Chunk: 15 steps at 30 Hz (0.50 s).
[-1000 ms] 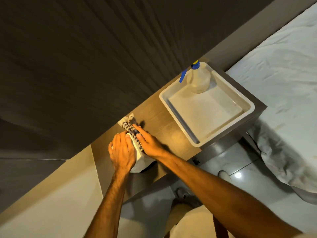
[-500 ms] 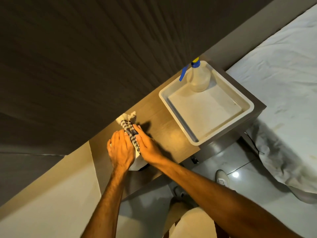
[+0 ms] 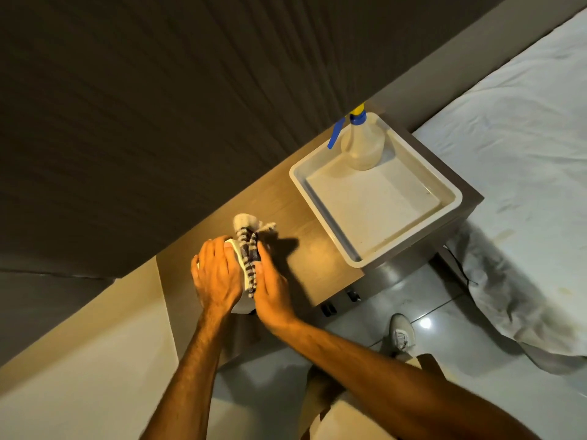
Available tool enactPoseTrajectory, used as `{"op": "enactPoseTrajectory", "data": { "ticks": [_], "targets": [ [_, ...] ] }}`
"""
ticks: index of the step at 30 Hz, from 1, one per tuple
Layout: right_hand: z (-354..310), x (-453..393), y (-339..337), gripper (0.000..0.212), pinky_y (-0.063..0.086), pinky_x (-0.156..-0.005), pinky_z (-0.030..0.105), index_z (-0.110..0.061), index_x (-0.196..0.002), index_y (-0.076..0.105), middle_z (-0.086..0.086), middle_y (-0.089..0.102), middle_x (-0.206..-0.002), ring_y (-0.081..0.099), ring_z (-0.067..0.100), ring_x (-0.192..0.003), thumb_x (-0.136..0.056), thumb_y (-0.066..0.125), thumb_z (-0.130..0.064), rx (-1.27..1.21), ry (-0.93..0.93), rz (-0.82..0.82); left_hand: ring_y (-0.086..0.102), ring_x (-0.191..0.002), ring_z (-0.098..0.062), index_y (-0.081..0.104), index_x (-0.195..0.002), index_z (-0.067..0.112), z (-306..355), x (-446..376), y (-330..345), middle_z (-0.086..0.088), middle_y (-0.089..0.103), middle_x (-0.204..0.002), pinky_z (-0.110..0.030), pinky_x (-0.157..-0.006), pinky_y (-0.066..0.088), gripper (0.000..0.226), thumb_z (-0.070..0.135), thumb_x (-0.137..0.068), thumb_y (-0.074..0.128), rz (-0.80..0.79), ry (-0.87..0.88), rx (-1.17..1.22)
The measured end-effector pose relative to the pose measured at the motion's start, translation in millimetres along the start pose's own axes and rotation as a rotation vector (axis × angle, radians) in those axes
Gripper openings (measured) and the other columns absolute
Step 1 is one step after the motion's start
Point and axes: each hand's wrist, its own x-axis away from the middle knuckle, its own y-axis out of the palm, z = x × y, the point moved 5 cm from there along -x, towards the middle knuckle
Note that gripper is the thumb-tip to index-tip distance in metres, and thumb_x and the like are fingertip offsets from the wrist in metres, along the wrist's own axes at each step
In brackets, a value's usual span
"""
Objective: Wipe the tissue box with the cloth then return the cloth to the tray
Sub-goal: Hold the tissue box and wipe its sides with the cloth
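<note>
A white tissue box (image 3: 242,304) stands on the wooden shelf (image 3: 305,249), mostly hidden under both hands. My left hand (image 3: 216,274) lies flat on the box's top and left side, holding it. My right hand (image 3: 273,290) presses a striped dark-and-white cloth (image 3: 249,249) against the box's right side. The cloth's pale end sticks out beyond the fingertips toward the wall. The white tray (image 3: 320,198) sits on the shelf to the right, apart from both hands.
A clear spray bottle (image 3: 362,142) with a blue and yellow head stands in the tray's far corner. A dark panelled wall (image 3: 158,106) runs along the shelf's back. A white bed (image 3: 524,154) is on the right. A shoe (image 3: 401,333) rests on the tiled floor below.
My right hand has slid the cloth along the box's right side, toward me. My left hand stays on the box. The view shifted slightly.
</note>
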Motion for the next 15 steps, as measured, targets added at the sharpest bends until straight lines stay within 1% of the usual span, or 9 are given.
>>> {"op": "enactPoseTrajectory", "data": {
  "ticks": [2,3,4,5,6,7,9,11,15],
  "targets": [
    [-19.8,-20.2,9.9,0.048,0.039,-0.099,-0.001,-0.021,-0.158,0.036,-0.001,0.048,-0.153,0.048,0.008,-0.137,-0.111,0.038,-0.018,0.078,-0.073,0.008,0.049,-0.128,-0.039,0.049,-0.132,0.013,-3.7,0.9,2.3,-0.018,0.056,-0.135,-0.060,-0.114,0.034,0.064,0.059,-0.092,0.032,-0.036,-0.011,0.000],
    [-22.9,-33.2,11.7,0.050,0.038,-0.096,-0.003,-0.018,-0.159,0.034,-0.002,0.046,-0.154,0.047,0.009,-0.138,-0.110,0.039,-0.015,0.105,-0.083,0.014,0.049,-0.129,-0.040,0.049,-0.132,0.012,-3.8,0.6,3.6,-0.018,0.055,-0.136,-0.061,-0.113,0.034,0.061,0.057,-0.093,0.036,-0.033,0.007,-0.011],
    [-24.4,-45.2,10.9,0.051,0.040,-0.098,0.001,-0.017,-0.160,0.033,-0.001,0.045,-0.154,0.047,0.012,-0.139,-0.109,0.040,-0.012,0.100,-0.061,0.016,0.050,-0.128,-0.040,0.049,-0.131,0.013,-2.4,0.7,3.6,-0.018,0.056,-0.134,-0.062,-0.111,0.036,0.052,0.050,-0.095,0.042,-0.020,0.021,-0.027],
    [-19.0,-55.2,8.9,0.052,0.042,-0.104,0.011,-0.018,-0.160,0.032,0.003,0.044,-0.156,0.047,0.017,-0.141,-0.109,0.039,-0.011,0.091,-0.036,0.025,0.051,-0.127,-0.040,0.049,-0.129,0.015,-2.1,0.3,3.7,-0.017,0.058,-0.132,-0.062,-0.109,0.037,0.040,0.041,-0.098,0.046,0.000,0.025,-0.035],
    [-13.1,-61.7,5.1,0.053,0.043,-0.107,0.023,-0.021,-0.161,0.031,0.008,0.044,-0.158,0.047,0.022,-0.143,-0.109,0.038,-0.011,0.093,-0.008,0.036,0.051,-0.126,-0.038,0.049,-0.127,0.018,-1.3,-1.7,3.5,-0.015,0.058,-0.130,-0.062,-0.109,0.037,0.031,0.034,-0.100,0.047,0.018,0.009,-0.010],
    [-4.3,-63.1,0.5,0.054,0.042,-0.108,0.028,-0.023,-0.161,0.029,0.010,0.042,-0.160,0.046,0.025,-0.144,-0.109,0.037,-0.011,0.110,0.028,0.030,0.052,-0.125,-0.035,0.049,-0.124,0.022,-0.9,-3.8,3.1,-0.012,0.059,-0.128,-0.061,-0.110,0.036,0.024,0.032,-0.103,0.043,0.033,-0.014,0.022],
    [15.6,-49.7,-9.4,0.053,0.039,-0.107,0.028,-0.028,-0.161,0.027,0.008,0.040,-0.160,0.043,0.024,-0.146,-0.111,0.034,-0.016,0.137,0.091,-0.010,0.053,-0.122,-0.032,0.050,-0.120,0.025,-0.8,-2.7,2.1,-0.009,0.060,-0.125,-0.060,-0.111,0.035,0.023,0.033,-0.105,0.034,0.058,-0.050,0.048],
    [33.2,-22.8,-21.9,0.050,0.040,-0.104,0.026,-0.032,-0.160,0.027,0.007,0.045,-0.155,0.045,0.020,-0.143,-0.111,0.032,-0.021,0.161,0.147,-0.034,0.053,-0.122,-0.031,0.050,-0.119,0.025,-1.1,-1.7,1.4,-0.008,0.061,-0.125,-0.060,-0.112,0.035,0.022,0.031,-0.106,0.034,0.081,-0.036,0.041],
    [23.6,20.8,-22.0,0.051,0.043,-0.102,0.018,-0.027,-0.160,0.028,0.002,0.045,-0.154,0.047,0.008,-0.134,-0.111,0.034,-0.016,0.123,0.157,-0.075,0.052,-0.122,-0.029,0.049,-0.120,0.025,1.5,-6.7,2.5,-0.008,0.060,-0.126,-0.059,-0.112,0.035,0.019,0.029,-0.106,0.037,0.051,-0.039,0.031]
  ]
}}
